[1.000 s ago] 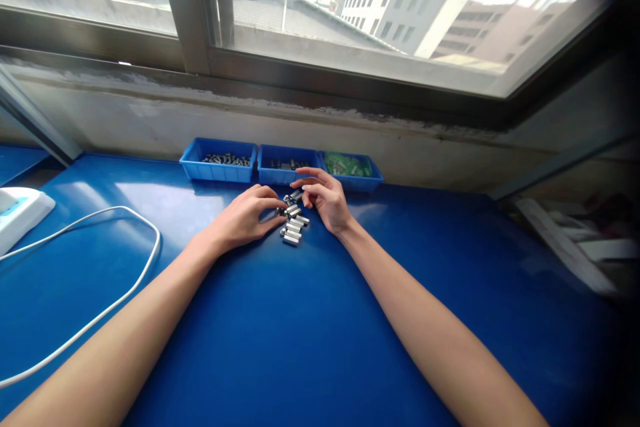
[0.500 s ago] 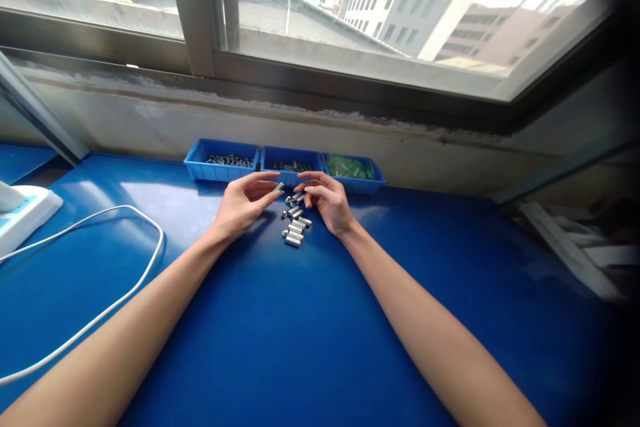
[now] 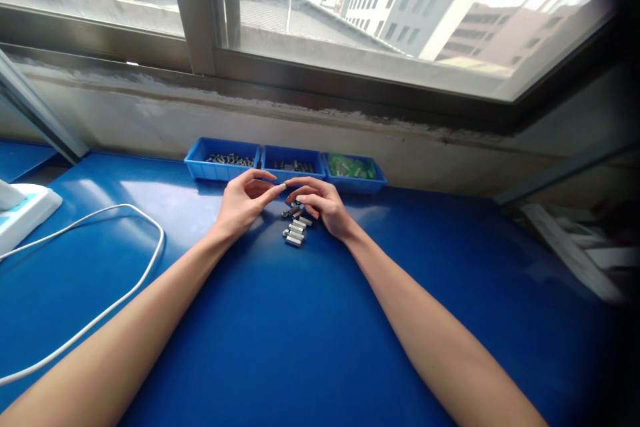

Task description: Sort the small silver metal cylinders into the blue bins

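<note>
By three bins (image 3: 220, 172), metal pieces (image 3: 295, 235), curled left hand (image 3: 241, 205), curled right hand (image 3: 330, 207), grip unclear

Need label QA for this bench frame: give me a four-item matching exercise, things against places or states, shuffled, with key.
1. Loose metal pieces
2. White cable
3. Green material
4. White block

A. Inside the rightmost blue bin
B. Has light blue on top
C. Clustered on the blue tabletop
D. Runs in a wide curve

Pairs: 1-C, 2-D, 3-A, 4-B
</note>
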A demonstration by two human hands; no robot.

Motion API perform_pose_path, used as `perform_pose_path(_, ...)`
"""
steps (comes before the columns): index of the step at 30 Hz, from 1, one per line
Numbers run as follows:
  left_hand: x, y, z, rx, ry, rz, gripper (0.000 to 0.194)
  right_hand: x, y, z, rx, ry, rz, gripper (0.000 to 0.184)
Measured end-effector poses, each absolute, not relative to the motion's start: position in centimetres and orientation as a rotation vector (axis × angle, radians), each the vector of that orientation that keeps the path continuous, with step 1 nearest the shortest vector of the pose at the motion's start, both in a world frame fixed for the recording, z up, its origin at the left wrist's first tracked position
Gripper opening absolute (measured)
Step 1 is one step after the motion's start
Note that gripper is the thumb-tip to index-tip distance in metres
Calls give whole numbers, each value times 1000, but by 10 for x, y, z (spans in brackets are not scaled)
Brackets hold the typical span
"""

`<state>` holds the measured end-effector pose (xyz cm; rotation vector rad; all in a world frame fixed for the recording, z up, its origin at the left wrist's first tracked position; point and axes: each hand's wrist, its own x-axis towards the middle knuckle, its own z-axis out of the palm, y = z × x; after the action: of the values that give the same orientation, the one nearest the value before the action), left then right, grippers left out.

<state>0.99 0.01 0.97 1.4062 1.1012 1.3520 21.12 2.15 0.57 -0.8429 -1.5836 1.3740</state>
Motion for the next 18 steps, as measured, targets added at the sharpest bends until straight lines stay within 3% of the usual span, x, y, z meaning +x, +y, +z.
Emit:
perform_pose_path(6, 14, -2, 10, 1400, 1030, 1335, 50, 213, 21, 9, -839, -1592, 1403, 43)
perform_pose_path(14, 16, -4, 7, 1656, 1072, 1307, 45, 214, 24, 5, -845, -1402, 1314, 30)
perform_pose_path(18, 13, -8, 8, 2137, 1043, 1153, 64, 214, 24, 7, -848, -1238, 1261, 41)
